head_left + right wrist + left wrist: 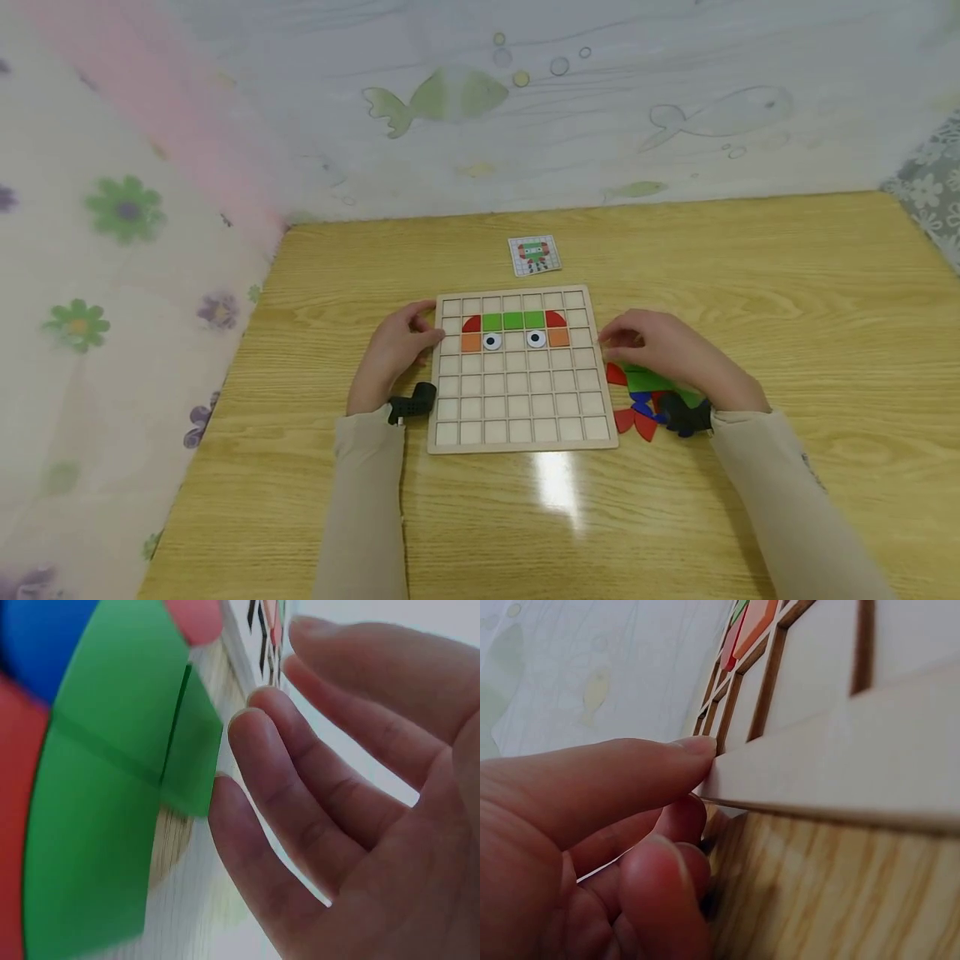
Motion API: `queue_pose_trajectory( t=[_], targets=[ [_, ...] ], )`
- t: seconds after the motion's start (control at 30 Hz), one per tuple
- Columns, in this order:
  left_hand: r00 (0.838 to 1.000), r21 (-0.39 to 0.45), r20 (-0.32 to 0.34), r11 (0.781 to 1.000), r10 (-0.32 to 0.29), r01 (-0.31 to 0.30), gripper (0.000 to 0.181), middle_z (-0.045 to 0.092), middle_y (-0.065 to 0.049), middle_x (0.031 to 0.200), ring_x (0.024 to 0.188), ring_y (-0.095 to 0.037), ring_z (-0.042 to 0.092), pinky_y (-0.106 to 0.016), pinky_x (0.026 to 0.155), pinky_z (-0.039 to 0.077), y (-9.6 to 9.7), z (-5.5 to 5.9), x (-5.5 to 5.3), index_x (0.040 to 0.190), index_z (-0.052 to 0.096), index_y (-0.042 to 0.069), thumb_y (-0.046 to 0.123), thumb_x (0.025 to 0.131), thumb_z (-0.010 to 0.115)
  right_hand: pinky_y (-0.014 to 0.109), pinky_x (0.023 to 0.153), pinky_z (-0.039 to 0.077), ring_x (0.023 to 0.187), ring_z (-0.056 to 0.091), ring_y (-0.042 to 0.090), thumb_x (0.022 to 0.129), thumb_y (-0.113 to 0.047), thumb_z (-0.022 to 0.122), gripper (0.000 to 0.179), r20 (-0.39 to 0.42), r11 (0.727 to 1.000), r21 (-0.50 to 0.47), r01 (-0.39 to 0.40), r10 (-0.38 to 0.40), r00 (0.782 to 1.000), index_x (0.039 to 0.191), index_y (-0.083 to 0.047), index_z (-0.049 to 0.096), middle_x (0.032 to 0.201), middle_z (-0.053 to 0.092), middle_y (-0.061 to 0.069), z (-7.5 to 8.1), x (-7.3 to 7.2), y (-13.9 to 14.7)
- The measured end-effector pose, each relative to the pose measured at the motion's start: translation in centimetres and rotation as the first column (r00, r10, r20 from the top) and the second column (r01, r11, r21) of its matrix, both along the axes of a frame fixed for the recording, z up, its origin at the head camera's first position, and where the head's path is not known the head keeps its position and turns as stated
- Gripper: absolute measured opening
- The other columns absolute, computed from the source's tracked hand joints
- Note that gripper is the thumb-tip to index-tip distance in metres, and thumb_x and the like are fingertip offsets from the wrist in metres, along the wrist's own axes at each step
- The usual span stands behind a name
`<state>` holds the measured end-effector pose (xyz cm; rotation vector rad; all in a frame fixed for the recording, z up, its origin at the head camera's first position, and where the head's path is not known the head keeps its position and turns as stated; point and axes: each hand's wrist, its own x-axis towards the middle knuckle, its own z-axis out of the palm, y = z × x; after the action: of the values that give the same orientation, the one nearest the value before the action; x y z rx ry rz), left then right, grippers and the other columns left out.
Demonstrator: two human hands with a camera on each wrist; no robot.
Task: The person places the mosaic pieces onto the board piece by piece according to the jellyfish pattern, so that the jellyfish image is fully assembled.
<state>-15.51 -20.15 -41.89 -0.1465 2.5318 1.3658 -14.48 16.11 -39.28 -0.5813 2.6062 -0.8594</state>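
A square wooden grid board lies on the table between the hands. It bears red quarter-round pieces, green squares, orange squares and two eye discs. At its left edge, my left hand has the thumb on the rim and the other fingers curled close below. Beside the right edge, my right hand hovers with loosely bent fingers and nothing in them. Under it lies a pile of green, red and blue pieces, partly hidden by hand and wrist.
Behind the board lies a small picture card showing a coloured figure on a grid. The wooden table meets a fish-patterned wall at the back and a flowered wall at the left. Black wrist cameras sit on both wrists.
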Motion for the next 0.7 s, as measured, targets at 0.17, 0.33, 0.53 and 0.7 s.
queue_pose_trajectory(
  t=[0.17,0.33,0.53,0.7],
  targets=[
    [1.000,-0.005,-0.007,1.000,-0.002,0.002,0.053,0.051,-0.007,0.092,0.059,-0.020,0.051,-0.032,0.054,0.050,0.03,-0.11,0.02,0.132,0.043,0.021,0.021,0.083,0.063,0.037,0.080,0.044,0.087,0.052,0.016,0.081,-0.028,0.065,0.028,-0.006,0.998,0.052,-0.039,0.039,0.999,0.105,-0.013,0.063,0.099,0.058,-0.001,0.03,0.38,0.62],
    [1.000,-0.007,-0.013,1.000,-0.005,0.005,0.053,0.051,-0.007,0.092,0.058,-0.019,0.051,-0.032,0.054,0.050,0.03,-0.10,0.02,0.132,0.043,0.020,0.021,0.083,0.063,0.040,0.083,0.042,0.091,0.050,0.019,0.077,-0.029,0.070,0.031,-0.052,0.982,0.137,-0.130,0.138,0.989,0.104,-0.014,0.065,0.102,0.054,0.002,-0.07,0.70,0.61],
    [1.000,-0.006,-0.013,1.000,-0.006,0.006,0.053,0.051,-0.006,0.093,0.058,-0.020,0.050,-0.032,0.054,0.049,0.02,-0.04,0.03,0.132,0.043,0.020,0.021,0.083,0.063,0.037,0.080,0.042,0.089,0.048,0.018,0.075,-0.026,0.072,0.025,-0.088,0.975,0.159,-0.155,0.171,0.981,0.097,-0.016,0.066,0.099,0.053,0.001,-0.26,0.90,0.34],
    [1.000,-0.022,-0.015,1.000,-0.006,0.006,0.053,0.052,-0.006,0.092,0.060,-0.021,0.052,-0.032,0.054,0.050,0.02,-0.04,-0.03,0.132,0.043,0.021,0.022,0.084,0.063,0.037,0.080,0.041,0.088,0.047,0.018,0.075,-0.025,0.072,0.022,-0.076,0.976,0.152,-0.154,0.167,0.983,0.094,-0.017,0.065,0.098,0.053,-0.001,-0.25,0.83,0.29]
  ],
)
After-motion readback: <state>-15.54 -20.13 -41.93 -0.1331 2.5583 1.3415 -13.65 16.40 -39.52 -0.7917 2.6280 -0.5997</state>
